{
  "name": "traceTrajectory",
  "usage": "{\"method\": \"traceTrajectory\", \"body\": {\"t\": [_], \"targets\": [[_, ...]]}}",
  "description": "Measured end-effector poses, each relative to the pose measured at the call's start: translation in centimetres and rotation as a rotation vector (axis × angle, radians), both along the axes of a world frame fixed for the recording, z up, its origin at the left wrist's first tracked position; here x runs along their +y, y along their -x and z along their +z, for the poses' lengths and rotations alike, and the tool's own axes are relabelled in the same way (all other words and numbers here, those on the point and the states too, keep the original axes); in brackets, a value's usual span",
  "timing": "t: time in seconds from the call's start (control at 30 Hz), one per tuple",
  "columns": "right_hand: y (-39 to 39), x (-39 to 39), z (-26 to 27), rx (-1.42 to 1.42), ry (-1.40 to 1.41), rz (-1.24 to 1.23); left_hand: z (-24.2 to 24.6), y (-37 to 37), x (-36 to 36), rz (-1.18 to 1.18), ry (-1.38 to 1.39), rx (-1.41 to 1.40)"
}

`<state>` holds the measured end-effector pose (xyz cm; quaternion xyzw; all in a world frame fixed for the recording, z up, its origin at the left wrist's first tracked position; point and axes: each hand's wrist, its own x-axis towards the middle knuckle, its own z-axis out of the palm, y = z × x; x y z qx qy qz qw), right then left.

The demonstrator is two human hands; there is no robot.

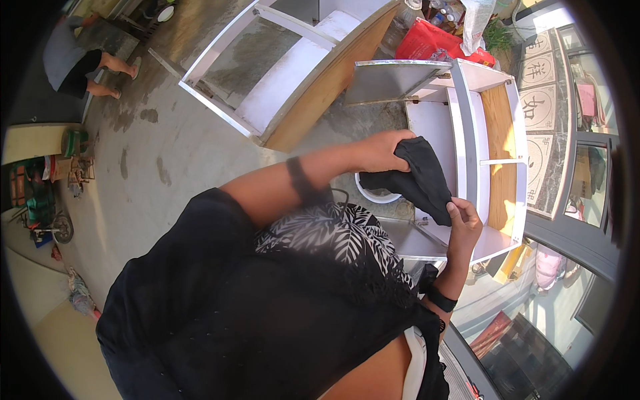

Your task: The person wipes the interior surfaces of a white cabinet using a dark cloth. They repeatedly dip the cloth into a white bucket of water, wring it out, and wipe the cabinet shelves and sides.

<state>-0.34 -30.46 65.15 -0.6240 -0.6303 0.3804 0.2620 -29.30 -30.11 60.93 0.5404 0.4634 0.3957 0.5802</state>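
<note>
A black cloth (425, 165) is stretched between my two hands, in front of a white-framed cabinet. My left hand (385, 152) grips its upper left end, with the fingers partly hidden by the folds. At the lower right end, my right hand (465, 217) pinches the cloth between thumb and fingers. A round white basin (382, 197) stands below, and a hanging part of the cloth covers some of its opening. The cabinet (467, 135) lies on its back or side, with its doors swung out and a wooden panel inside. Whether the cloth is wet cannot be told.
A second white-framed cabinet (300, 100) with a wooden side stands ahead to the left. Near it are a red bag (425, 42) and plastic bottles. A tiled ledge and windows run along the right. Another person (70, 55) stands far off at the upper left.
</note>
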Motion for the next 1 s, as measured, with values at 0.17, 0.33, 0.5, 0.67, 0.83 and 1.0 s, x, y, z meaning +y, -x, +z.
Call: {"method": "traceTrajectory", "body": {"t": [0.17, 0.33, 0.5, 0.67, 0.83, 1.0], "targets": [[0.0, -0.4, 1.6, 0.03, -0.246, -0.026, -1.1, -0.7, 0.5, 0.128, 0.168, -0.104], [0.1, -1.1, 1.9, 0.021, -0.093, -0.1, -0.4, -0.6, 1.4, 0.111, 0.232, -0.172], [2.0, -2.0, 1.8, -0.176, -0.209, 0.186, 1.5, -1.2, 1.5, -0.012, 0.352, -0.176], [5.0, -2.5, 1.7, 0.084, -0.126, 0.302, 2.8, -2.5, 0.6, -0.195, 0.35, -0.009], [5.0, -2.4, 2.0, 0.235, 0.068, 0.29, 3.3, -0.9, 0.2, -0.292, 0.168, 0.067], [4.5, -3.1, 2.1, 0.394, 0.154, 0.237, 4.4, -0.5, 0.4, -0.481, 0.396, -0.118]]}}
